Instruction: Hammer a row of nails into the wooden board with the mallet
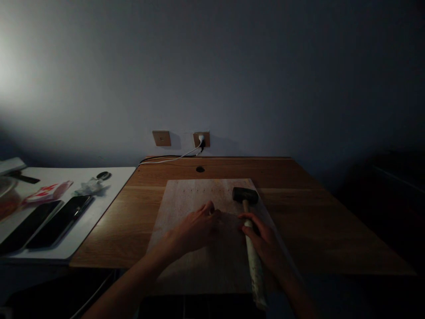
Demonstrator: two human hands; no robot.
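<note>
A pale wooden board (189,217) lies on the brown table, with a row of small dark marks near its far edge. Over the middle of the board is my left hand (202,223), its fingers curled and pinched together; whatever they hold is too small and dim to make out. My right hand (262,235) grips a mallet (245,195) by its worn, light-coloured handle. The mallet's dark head rests on or just above the board's right side, pointing away from me.
On a white table (116,195) at the left lie two phones (59,221), a red and white packet (49,191), crumpled clear plastic (91,186) and a round dark object (103,175). Cables run along the wooden table (318,221) to a wall socket (201,139).
</note>
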